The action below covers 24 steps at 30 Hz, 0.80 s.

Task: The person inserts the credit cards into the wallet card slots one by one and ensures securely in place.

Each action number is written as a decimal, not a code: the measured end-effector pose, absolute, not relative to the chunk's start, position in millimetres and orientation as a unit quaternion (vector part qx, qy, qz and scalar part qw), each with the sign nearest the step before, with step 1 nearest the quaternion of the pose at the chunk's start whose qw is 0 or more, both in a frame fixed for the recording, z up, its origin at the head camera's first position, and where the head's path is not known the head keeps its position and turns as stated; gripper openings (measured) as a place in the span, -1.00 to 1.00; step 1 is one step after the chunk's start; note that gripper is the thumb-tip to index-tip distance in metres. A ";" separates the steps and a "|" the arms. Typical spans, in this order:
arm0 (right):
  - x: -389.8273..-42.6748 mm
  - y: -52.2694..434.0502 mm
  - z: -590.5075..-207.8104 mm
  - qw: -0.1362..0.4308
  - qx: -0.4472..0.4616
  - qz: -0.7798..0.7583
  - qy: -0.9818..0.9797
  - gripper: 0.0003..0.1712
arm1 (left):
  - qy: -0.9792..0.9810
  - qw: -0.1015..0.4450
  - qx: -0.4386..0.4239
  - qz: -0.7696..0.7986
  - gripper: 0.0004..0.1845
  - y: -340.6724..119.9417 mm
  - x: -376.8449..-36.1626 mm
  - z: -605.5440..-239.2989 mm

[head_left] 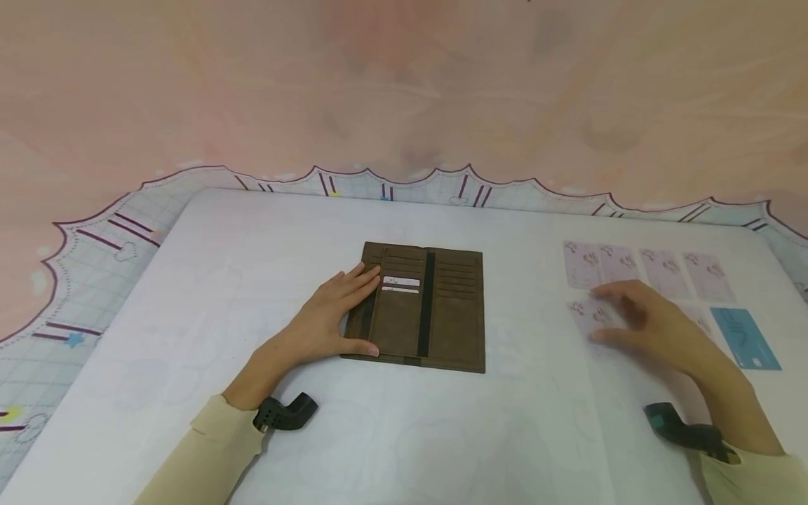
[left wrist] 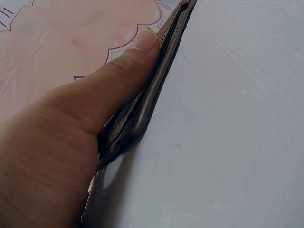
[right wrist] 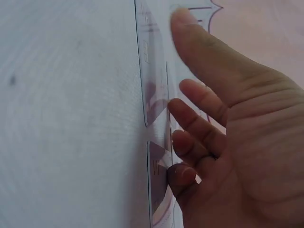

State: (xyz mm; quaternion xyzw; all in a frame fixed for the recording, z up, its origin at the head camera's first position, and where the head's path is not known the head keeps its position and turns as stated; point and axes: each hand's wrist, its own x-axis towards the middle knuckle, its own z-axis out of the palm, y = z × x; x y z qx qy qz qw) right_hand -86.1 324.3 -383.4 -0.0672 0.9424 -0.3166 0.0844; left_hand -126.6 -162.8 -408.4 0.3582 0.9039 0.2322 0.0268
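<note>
An unfolded brown wallet point(head_left: 457, 337) lies on the white table, two light cards point(head_left: 401, 282) showing in slots of its left half. My left hand point(head_left: 331, 312) rests on the wallet's left edge, fingers and thumb spread over it. In the left wrist view, the thumb lies along the wallet edge point(left wrist: 142, 118). My right hand point(head_left: 656, 326) hovers at a pale pink card point(head_left: 587, 314), thumb and fingers bent but apart. In the right wrist view, nothing is pinched between thumb and fingers, and cards point(right wrist: 154, 61) lie flat below the hand. Part of the lower card row is hidden by it.
Several pale pink cards point(head_left: 710, 277) form a row behind my right hand. A blue card point(head_left: 746, 339) lies to its right, beside another partly covered pink one. The white table point(head_left: 252, 245) has a patterned cloth border point(head_left: 404, 186) along its far side.
</note>
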 end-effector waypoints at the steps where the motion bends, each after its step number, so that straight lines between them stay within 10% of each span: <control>1: -86.0 324.5 -383.9 0.086 -0.074 -0.317 0.942 -0.23 | 0.904 0.026 0.358 0.232 0.18 -163.0 -126.6 -408.3; 24: -84.0 324.8 -383.5 0.130 -0.101 -0.311 0.936 -0.17 | 0.904 0.031 0.356 0.234 0.17 -162.8 -127.2 -407.3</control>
